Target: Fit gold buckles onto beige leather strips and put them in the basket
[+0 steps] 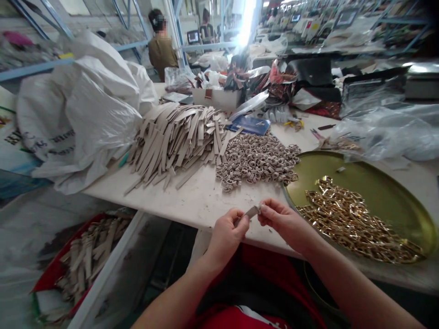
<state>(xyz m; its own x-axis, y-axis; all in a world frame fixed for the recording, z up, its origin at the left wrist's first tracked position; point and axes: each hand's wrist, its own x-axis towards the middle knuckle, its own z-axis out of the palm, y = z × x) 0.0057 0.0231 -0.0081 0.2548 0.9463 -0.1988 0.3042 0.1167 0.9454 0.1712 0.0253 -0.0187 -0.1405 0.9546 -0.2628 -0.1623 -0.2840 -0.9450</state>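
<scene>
A short grey-beige strap is pinched between the thumb and fingers of my left hand, above the table's front edge. At the strap's far end, the closed fingertips of my right hand grip a small pale piece; whether it is a loop or a buckle I cannot make out. Just beyond my hands lies a heap of small grey-beige loops. Left of it is a big pile of loose straps. Gold-coloured metal buckles fill part of a round tray to the right.
A white sack bulges at the left. Below the table, a red-rimmed container holds finished-looking straps. A blue booklet, yellow-handled snips and plastic bags lie farther back. A person is in the background.
</scene>
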